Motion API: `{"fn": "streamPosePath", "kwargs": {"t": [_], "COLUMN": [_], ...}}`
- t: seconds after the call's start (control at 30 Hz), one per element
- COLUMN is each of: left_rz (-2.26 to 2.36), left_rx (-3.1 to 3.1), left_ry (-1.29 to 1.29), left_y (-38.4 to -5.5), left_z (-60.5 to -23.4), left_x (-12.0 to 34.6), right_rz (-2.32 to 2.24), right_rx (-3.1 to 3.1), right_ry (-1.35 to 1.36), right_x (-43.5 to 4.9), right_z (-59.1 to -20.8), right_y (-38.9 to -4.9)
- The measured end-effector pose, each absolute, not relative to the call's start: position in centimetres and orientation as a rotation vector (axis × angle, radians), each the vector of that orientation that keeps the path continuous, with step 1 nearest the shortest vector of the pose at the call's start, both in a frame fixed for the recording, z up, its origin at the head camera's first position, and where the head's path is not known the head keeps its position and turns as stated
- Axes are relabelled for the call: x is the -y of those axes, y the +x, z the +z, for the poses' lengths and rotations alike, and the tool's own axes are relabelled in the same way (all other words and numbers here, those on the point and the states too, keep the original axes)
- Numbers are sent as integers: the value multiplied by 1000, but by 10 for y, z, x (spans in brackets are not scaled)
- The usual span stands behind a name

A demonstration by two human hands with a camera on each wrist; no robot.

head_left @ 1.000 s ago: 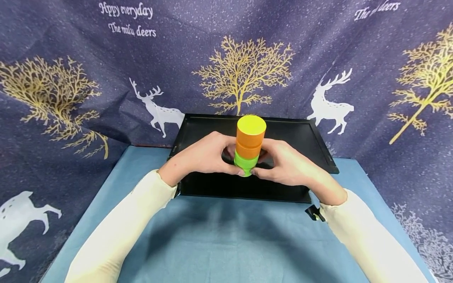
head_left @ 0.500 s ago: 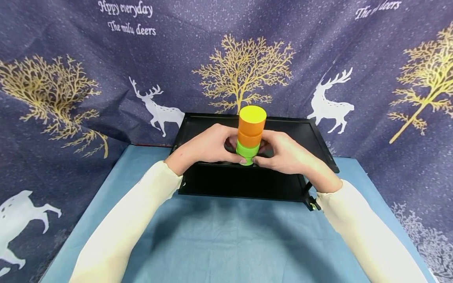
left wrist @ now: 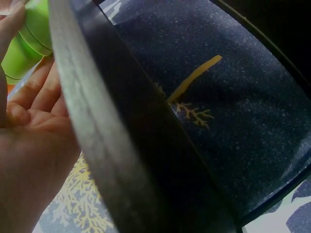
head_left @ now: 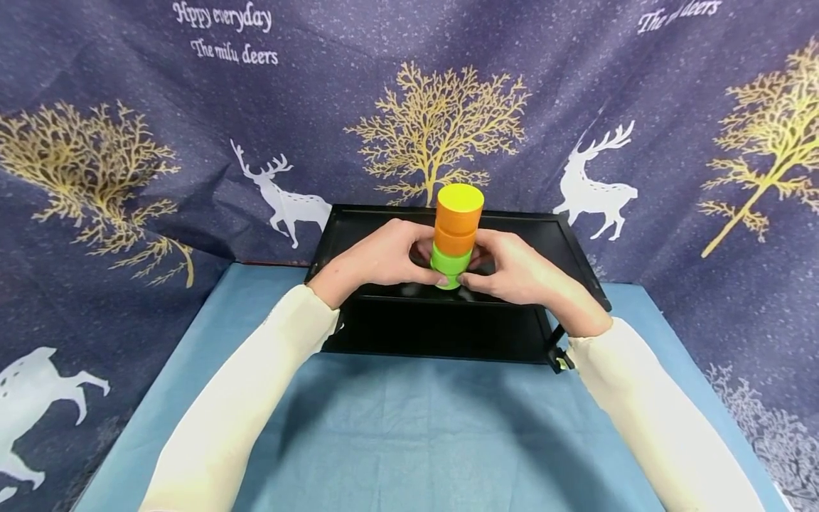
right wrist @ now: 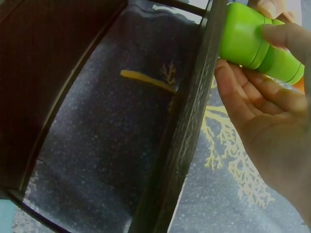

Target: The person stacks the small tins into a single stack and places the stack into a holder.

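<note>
A stack of cups [head_left: 457, 233], orange with a yellow top and green lower down, stands nearly upright between my hands in the head view. My left hand [head_left: 398, 254] grips its green lower part from the left, thumb in front. From the right, my right hand [head_left: 517, 264] holds the same part, its thumb near the other one. Both hands are over the upper tier of a black two-tier rack [head_left: 544, 233]. In the right wrist view the green cups [right wrist: 243, 36] lie close by the rack's edge. The left wrist view shows green cups [left wrist: 36, 24] beside the fingers.
The rack's lower tier [head_left: 435, 331] lies beneath the upper one, towards me. A blue cloth [head_left: 409, 427] covers the table in front. Behind the rack hangs a dark blue curtain [head_left: 333, 92] with gold trees and white deer.
Both hands have carried the cup stack away from me and slightly right, from in front of the rack's upper tier to over it. The grip looks the same.
</note>
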State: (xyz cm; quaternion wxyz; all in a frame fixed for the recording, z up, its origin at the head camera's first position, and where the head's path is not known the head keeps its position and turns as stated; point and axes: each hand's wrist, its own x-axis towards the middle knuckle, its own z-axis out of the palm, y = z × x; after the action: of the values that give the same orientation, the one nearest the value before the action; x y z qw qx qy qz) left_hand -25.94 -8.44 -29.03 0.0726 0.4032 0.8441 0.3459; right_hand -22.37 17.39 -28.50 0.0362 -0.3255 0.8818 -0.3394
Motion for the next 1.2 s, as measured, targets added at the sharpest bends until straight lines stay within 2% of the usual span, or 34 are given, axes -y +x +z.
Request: {"fn": "streamPosePath", "kwargs": {"t": [0.7, 1.2], "left_rz": [1023, 1057], "left_rx": [-2552, -2521], "left_ry": [1107, 1067], "left_y": [-266, -264], "left_z": [-298, -297], "left_x": [81, 81], "right_rz": [-996, -1028], "right_rx": [-2733, -2731], "right_ry": [-918, -961], "right_x": [-174, -173], "right_z": [-291, -294], "right_y": [-233, -234]}}
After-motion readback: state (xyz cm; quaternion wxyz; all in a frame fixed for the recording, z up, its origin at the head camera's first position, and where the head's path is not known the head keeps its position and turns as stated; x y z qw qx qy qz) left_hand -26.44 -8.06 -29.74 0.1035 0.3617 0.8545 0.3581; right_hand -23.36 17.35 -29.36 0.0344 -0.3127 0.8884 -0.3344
